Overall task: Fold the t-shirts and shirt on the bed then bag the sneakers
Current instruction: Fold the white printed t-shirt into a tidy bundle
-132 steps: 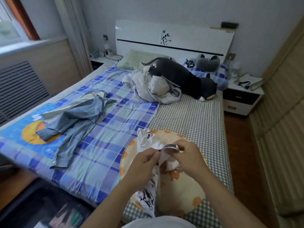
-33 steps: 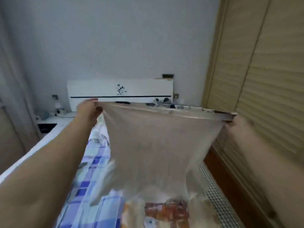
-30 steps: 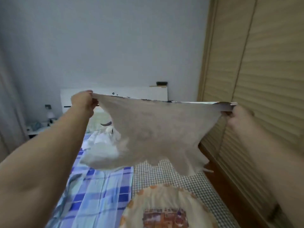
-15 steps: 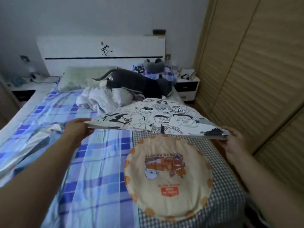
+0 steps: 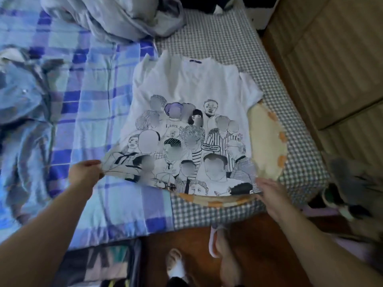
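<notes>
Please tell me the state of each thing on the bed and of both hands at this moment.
white printed t-shirt: spread flat, print up, unfolded, partly over the cushion
left hand: pinches the hem's left corner
right hand: holds the hem's right corner
round cushion: flat, mostly covered by the t-shirt
blue denim shirt: unfolded, crumpled
pale clothes pile: bunched, unfolded

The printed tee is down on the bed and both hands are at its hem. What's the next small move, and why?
Probably pull the hem toward the bed's foot and smooth it flat before folding. The white printed t-shirt lies print-up, partly over the round cushion. The left hand pinches the hem's left corner, which looks lifted and wrinkled, and the right hand is at the right corner.
</notes>
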Available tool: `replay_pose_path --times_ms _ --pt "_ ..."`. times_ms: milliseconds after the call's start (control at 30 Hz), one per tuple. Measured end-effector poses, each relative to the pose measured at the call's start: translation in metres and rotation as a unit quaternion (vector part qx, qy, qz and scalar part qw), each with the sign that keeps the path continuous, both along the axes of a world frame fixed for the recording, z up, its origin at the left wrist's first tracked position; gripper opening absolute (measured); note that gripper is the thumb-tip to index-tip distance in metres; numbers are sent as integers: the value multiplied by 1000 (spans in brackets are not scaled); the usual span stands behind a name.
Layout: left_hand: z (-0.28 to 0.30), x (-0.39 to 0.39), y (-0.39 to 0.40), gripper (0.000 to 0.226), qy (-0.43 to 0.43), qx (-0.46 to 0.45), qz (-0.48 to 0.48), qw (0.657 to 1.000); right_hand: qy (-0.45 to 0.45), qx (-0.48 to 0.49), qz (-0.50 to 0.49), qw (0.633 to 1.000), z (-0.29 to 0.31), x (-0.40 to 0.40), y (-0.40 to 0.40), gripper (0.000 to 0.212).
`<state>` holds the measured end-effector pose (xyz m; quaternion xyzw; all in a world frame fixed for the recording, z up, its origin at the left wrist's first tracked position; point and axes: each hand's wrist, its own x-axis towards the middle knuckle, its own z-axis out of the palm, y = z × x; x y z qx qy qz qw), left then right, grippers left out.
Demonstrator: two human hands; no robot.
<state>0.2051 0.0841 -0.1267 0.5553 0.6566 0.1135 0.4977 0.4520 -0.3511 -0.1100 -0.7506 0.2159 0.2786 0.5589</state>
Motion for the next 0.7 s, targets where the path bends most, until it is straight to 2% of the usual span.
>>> replay_pose_path --times_ms 67,133,233,300,367,400,433,500,567,633,700 --pt "7 -11 11 27 5 24 13 1000 -19 -2 10 1000 1 -5 -3 21" --pt "20 -25 21 32 32 58 16 998 1 -14 17 1000 4 -18 -8 25" --pt "25 -54 37 38 135 99 -15 986 49 -52 50 996 3 -60 -9 18" --pt "14 -70 40 35 217 89 -55 971 86 -71 78 991 -13 -90 -9 17" --pt "2 -75 17 25 309 60 -100 944 163 -92 149 971 -35 -110 -11 16" --pt "-2 -72 -6 32 338 43 -114 933 215 -101 212 948 -43 -116 -13 15" --pt "-8 -67 -33 45 338 10 -126 933 253 -115 280 919 -49 -116 -16 16" --pt "-19 -52 -104 57 277 -63 -118 951 240 -162 375 881 -51 -91 -17 26" --pt "-30 -30 -176 49 198 -147 -103 964 180 -192 412 872 -44 -39 -14 28" --pt "-36 -3 -244 34 145 -244 -76 956 107 -226 424 870 -30 36 -3 26" --pt "-39 31 -298 32 95 -295 -4 951 38 -257 414 873 -23 121 15 25"
